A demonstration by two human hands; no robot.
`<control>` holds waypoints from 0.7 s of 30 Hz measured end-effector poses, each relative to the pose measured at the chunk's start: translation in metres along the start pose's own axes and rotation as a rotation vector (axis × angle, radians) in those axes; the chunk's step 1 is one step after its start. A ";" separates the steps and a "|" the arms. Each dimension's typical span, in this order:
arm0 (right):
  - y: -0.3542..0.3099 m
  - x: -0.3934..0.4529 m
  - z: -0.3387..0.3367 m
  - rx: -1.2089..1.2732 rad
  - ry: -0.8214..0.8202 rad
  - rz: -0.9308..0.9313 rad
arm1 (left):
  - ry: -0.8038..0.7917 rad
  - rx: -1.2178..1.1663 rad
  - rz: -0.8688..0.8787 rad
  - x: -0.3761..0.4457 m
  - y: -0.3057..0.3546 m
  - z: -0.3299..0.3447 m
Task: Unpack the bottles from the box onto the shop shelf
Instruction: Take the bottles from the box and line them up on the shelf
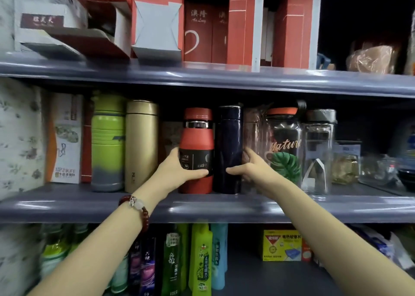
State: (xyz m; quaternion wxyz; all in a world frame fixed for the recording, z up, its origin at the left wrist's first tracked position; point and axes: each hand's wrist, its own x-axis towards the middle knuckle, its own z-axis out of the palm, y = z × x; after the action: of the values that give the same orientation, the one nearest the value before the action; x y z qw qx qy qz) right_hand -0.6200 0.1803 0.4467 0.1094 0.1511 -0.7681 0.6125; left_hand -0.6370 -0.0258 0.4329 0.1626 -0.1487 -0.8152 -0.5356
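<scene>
A red bottle (pixel 196 138) with a black label stands upright on the middle grey shelf (pixel 224 208). My left hand (pixel 177 169) grips its lower half, thumb across the label. Right beside it, touching, stands a dark navy bottle (pixel 228 143). My right hand (pixel 253 167) is wrapped around that bottle's lower part, thumb in front and fingers behind. Both bottles rest on the shelf near its front edge. No box is in view.
Left of the red bottle stand a gold flask (pixel 141 145) and a green flask (pixel 107 143). To the right are a clear "Nature" bottle (pixel 284 143) and a clear glass bottle (pixel 317 152). Red cartons (pixel 244 24) fill the upper shelf; green bottles (pixel 199 264) the lower.
</scene>
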 end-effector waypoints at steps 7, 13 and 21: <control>0.022 0.013 -0.002 0.000 0.009 0.007 | 0.079 0.043 0.022 -0.001 -0.007 0.007; 0.030 0.016 0.002 -0.101 0.102 -0.001 | 0.084 0.063 0.052 -0.001 -0.010 0.005; 0.026 0.013 0.017 -0.130 0.162 -0.028 | 0.053 0.047 0.061 0.003 -0.016 0.000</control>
State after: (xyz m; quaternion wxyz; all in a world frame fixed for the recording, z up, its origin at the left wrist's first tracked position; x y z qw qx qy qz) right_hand -0.6419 0.1673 0.4235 0.1896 0.1044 -0.7927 0.5699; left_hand -0.6464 -0.0316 0.4204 0.2037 -0.1554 -0.8181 -0.5149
